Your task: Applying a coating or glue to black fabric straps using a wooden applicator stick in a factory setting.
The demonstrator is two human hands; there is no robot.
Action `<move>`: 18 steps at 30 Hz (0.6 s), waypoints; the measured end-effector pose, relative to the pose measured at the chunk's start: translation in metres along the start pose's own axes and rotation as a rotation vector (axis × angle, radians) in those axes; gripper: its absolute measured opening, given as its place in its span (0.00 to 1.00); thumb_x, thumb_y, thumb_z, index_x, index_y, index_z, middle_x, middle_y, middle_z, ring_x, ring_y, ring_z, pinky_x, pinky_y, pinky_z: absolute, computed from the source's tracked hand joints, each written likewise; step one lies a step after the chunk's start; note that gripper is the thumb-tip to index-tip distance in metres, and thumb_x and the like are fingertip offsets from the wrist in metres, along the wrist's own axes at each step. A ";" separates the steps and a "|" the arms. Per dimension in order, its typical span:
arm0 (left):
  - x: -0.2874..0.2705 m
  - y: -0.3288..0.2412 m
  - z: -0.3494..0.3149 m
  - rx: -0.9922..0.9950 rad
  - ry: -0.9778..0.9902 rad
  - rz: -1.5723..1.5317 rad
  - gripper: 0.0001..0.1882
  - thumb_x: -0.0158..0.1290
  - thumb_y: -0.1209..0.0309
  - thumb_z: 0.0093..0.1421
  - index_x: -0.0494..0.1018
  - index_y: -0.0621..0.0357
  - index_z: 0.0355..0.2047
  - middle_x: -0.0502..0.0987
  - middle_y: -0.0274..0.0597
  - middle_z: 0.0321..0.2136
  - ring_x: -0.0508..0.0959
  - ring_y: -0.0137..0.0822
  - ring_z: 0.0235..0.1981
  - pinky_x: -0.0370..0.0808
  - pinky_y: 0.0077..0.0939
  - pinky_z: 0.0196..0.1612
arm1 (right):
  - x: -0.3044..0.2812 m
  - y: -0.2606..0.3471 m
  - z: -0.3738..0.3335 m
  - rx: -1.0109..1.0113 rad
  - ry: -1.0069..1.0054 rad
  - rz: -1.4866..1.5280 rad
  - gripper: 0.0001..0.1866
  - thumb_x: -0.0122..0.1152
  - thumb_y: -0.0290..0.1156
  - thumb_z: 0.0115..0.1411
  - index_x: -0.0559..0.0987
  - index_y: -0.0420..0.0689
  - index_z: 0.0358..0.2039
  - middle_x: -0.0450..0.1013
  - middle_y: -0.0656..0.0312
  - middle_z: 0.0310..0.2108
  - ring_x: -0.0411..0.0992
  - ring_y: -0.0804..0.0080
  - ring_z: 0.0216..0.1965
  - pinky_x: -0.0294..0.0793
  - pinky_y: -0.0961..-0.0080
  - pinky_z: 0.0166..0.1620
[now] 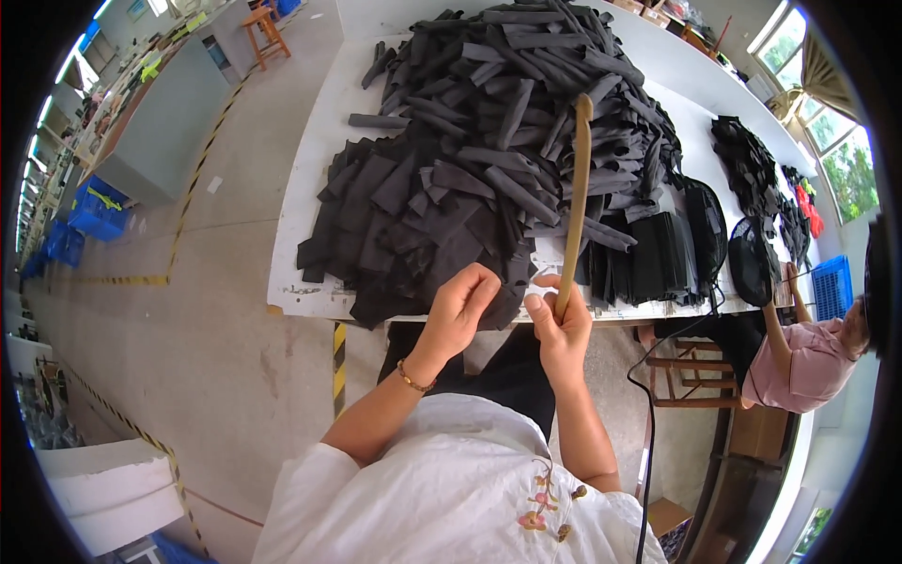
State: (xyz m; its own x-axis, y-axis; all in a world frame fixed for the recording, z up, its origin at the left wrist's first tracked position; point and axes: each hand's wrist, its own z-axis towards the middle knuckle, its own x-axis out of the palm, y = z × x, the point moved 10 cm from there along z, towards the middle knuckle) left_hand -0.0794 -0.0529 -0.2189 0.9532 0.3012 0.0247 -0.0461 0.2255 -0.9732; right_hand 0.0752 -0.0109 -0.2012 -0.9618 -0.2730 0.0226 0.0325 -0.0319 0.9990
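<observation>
We see one white table [329, 113], bearing one large heap of dark rolled pieces [526, 56], too many to count. Nearer to us lies one lower heap of flat dark pieces [404, 216]. One wooden stick [579, 188] points away from us, its lower end gripped in our right hand [564, 338]. Our left hand [458, 310] is curled almost closed; we cannot tell if it holds something.

Slim tan stick [578, 202], held near one end, crossing before dark fabric pieces [413, 221], loosely heaped
</observation>
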 end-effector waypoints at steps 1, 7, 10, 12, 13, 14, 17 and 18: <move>0.002 -0.001 0.000 -0.001 0.006 -0.001 0.10 0.48 0.70 0.67 0.69 0.63 0.31 0.68 0.34 0.23 0.64 0.22 0.25 0.64 0.16 0.29 | -0.004 0.000 0.004 0.000 -0.007 0.000 0.09 0.63 0.33 0.61 0.76 0.39 0.34 0.61 0.76 0.19 0.54 0.88 0.20 0.54 0.87 0.24; 0.004 0.001 -0.007 0.092 -0.049 0.097 0.08 0.50 0.72 0.65 0.70 0.65 0.32 0.66 0.39 0.18 0.64 0.24 0.22 0.64 0.18 0.26 | 0.006 -0.020 0.007 0.145 0.138 0.471 0.08 0.57 0.32 0.64 0.73 0.41 0.35 0.56 0.75 0.15 0.52 0.87 0.14 0.49 0.85 0.18; -0.003 0.014 -0.015 0.031 -0.111 0.109 0.11 0.50 0.68 0.66 0.71 0.65 0.32 0.67 0.36 0.16 0.64 0.22 0.18 0.63 0.18 0.21 | -0.020 -0.013 0.019 0.051 -0.008 0.520 0.08 0.57 0.33 0.64 0.73 0.41 0.37 0.56 0.74 0.15 0.51 0.87 0.12 0.47 0.84 0.16; -0.001 0.042 -0.026 -0.309 -0.113 -0.077 0.14 0.48 0.64 0.67 0.72 0.63 0.31 0.67 0.32 0.15 0.64 0.19 0.14 0.60 0.17 0.16 | -0.011 -0.020 0.012 0.086 0.073 0.388 0.11 0.60 0.34 0.63 0.73 0.40 0.40 0.56 0.76 0.15 0.52 0.88 0.13 0.48 0.85 0.17; 0.000 0.045 -0.027 -0.310 -0.121 -0.079 0.14 0.48 0.64 0.67 0.72 0.63 0.31 0.67 0.32 0.15 0.64 0.19 0.14 0.60 0.17 0.16 | -0.002 -0.027 0.001 0.114 0.162 0.315 0.13 0.61 0.35 0.62 0.73 0.40 0.41 0.56 0.77 0.15 0.53 0.88 0.14 0.49 0.86 0.17; 0.008 0.052 -0.030 -0.327 -0.070 -0.139 0.15 0.47 0.62 0.68 0.72 0.62 0.30 0.67 0.30 0.14 0.64 0.19 0.12 0.59 0.17 0.14 | 0.004 -0.045 -0.010 0.200 0.255 0.125 0.13 0.64 0.34 0.60 0.74 0.40 0.40 0.58 0.78 0.16 0.54 0.89 0.16 0.51 0.87 0.19; 0.030 0.059 -0.045 -0.429 0.066 -0.300 0.15 0.47 0.62 0.68 0.71 0.59 0.29 0.66 0.28 0.13 0.63 0.18 0.09 0.57 0.15 0.13 | -0.005 -0.075 -0.025 0.302 0.184 0.022 0.07 0.64 0.30 0.59 0.76 0.41 0.31 0.63 0.76 0.18 0.56 0.90 0.18 0.52 0.87 0.20; 0.038 0.059 -0.049 -0.463 0.140 -0.340 0.15 0.48 0.62 0.67 0.72 0.60 0.29 0.66 0.29 0.13 0.63 0.19 0.09 0.57 0.15 0.13 | -0.012 -0.070 -0.019 0.266 0.156 0.034 0.07 0.63 0.30 0.59 0.76 0.41 0.31 0.63 0.76 0.18 0.56 0.90 0.18 0.53 0.87 0.20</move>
State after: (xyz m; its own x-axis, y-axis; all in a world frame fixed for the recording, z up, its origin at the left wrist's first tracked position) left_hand -0.0317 -0.0733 -0.2867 0.9235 0.1501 0.3530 0.3741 -0.1493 -0.9153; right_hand 0.0894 -0.0242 -0.2719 -0.9072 -0.4149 0.0702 -0.0284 0.2268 0.9735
